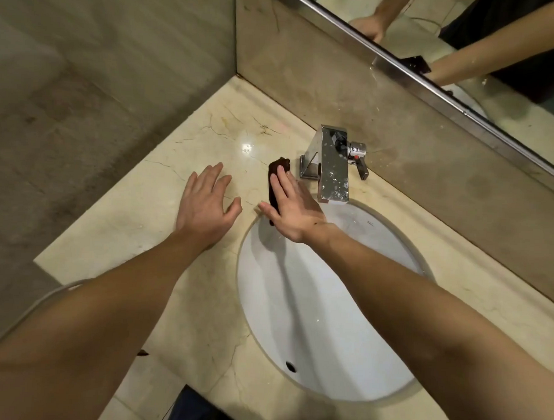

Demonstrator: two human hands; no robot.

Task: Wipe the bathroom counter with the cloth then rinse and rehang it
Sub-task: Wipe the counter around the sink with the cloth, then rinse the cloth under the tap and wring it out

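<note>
Both forearms are bare from elbow to wrist, with no sleeve in view. The left hand [206, 206] and right hand [293, 210] carry no gloves, rings or watch. A small dark speck marks the right wrist. Dark clothing shows at the lower edge.

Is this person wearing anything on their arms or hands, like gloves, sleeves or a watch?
No. Both forearms are bare for as far as the picture shows, with no sleeves in sight. The left hand and right hand have no gloves, and no rings, watch or wristband are visible.
</note>
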